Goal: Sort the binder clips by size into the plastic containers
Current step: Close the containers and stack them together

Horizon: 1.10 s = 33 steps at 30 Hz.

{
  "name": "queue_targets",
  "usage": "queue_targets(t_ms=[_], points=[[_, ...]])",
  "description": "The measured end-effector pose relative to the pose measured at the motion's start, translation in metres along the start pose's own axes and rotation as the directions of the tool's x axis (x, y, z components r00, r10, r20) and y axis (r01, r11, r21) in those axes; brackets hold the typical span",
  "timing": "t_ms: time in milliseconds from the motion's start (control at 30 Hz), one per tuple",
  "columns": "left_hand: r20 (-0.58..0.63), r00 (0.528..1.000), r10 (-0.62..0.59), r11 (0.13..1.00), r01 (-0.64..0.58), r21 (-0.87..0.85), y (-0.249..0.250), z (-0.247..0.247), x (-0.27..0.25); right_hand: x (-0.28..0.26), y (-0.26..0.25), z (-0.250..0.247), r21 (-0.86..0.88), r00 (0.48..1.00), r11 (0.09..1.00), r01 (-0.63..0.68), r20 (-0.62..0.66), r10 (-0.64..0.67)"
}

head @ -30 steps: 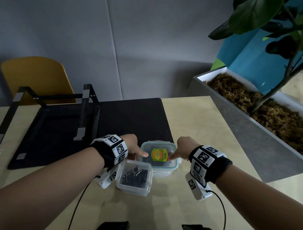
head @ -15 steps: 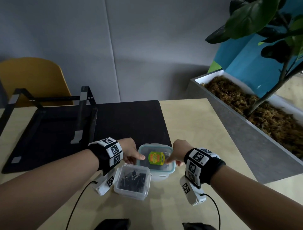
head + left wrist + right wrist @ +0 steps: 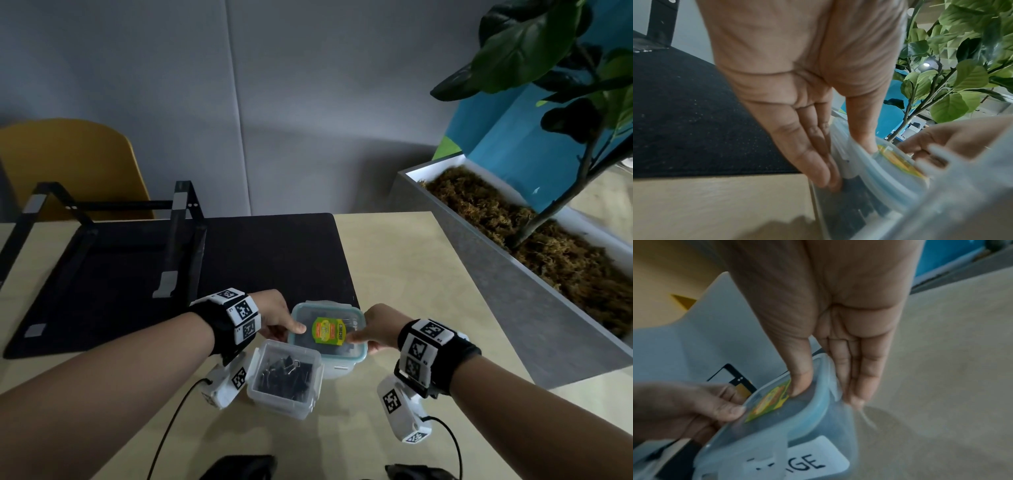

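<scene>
A clear plastic container with a blue-rimmed lid (image 3: 327, 349) and a yellow-green sticker stands at the edge of the black mat. My left hand (image 3: 287, 325) grips its left side, thumb on the lid and fingers down the wall (image 3: 824, 170). My right hand (image 3: 366, 334) grips the right side the same way, thumb on the lid (image 3: 799, 386). A white label ending in "GE" (image 3: 803, 465) is on its front wall. Just in front and to the left sits an open clear container (image 3: 260, 394) holding several black binder clips (image 3: 284, 371).
The black mat (image 3: 239, 267) carries a black metal stand (image 3: 178, 240) at the left. A long grey planter (image 3: 513, 308) with moss and a leafy plant runs along the table's right side. A yellow chair (image 3: 68, 164) stands behind the wooden table (image 3: 394, 267).
Both hands stay on the lidded container with their thumbs on its lid. Only the head view has shifted slightly.
</scene>
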<state>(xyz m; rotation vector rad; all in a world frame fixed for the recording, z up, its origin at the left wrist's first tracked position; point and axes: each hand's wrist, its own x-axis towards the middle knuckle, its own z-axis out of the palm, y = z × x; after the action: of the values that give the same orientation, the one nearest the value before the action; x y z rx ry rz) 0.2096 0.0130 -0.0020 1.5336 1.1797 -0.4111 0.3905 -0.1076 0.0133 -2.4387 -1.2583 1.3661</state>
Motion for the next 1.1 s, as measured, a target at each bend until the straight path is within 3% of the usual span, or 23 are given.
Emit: queue_targets(t_ms=[100,167,300,367,600,933,1100], points=[[-0.014,1.0,-0.013,1.0,0.013,0.021,0.002,0.0,-0.002,-0.009,-0.005,-0.001,-0.124,0.993,0.991,0.052,-0.096,-0.064],[-0.032,0.999,-0.012,0.999,0.013,0.05,0.003,0.001,-0.003,-0.014,-0.013,-0.002,-0.227,0.974,0.96,0.162,-0.12,-0.193],[-0.072,0.997,-0.007,0.997,0.013,0.082,0.002,0.004,-0.003,-0.014,-0.024,0.011,-0.435,0.925,0.822,0.367,0.072,-0.374],[-0.078,0.997,-0.004,0.997,0.009,0.071,0.002,0.005,-0.002,-0.009,-0.024,0.017,-0.515,0.917,0.769,0.378,0.093,-0.388],[-0.044,0.999,0.029,0.998,-0.026,0.054,-0.002,0.005,0.0,-0.001,-0.015,0.029,-0.616,0.867,0.689,0.381,-0.021,-0.498],[-0.043,0.999,0.017,0.988,-0.011,0.154,0.0,0.003,-0.007,-0.002,-0.018,0.031,-0.636,0.887,0.696,0.333,-0.04,-0.46],[-0.033,0.999,0.017,0.989,-0.012,0.145,-0.002,-0.003,-0.013,-0.01,-0.026,0.019,-0.653,0.927,0.684,0.324,0.075,-0.367]])
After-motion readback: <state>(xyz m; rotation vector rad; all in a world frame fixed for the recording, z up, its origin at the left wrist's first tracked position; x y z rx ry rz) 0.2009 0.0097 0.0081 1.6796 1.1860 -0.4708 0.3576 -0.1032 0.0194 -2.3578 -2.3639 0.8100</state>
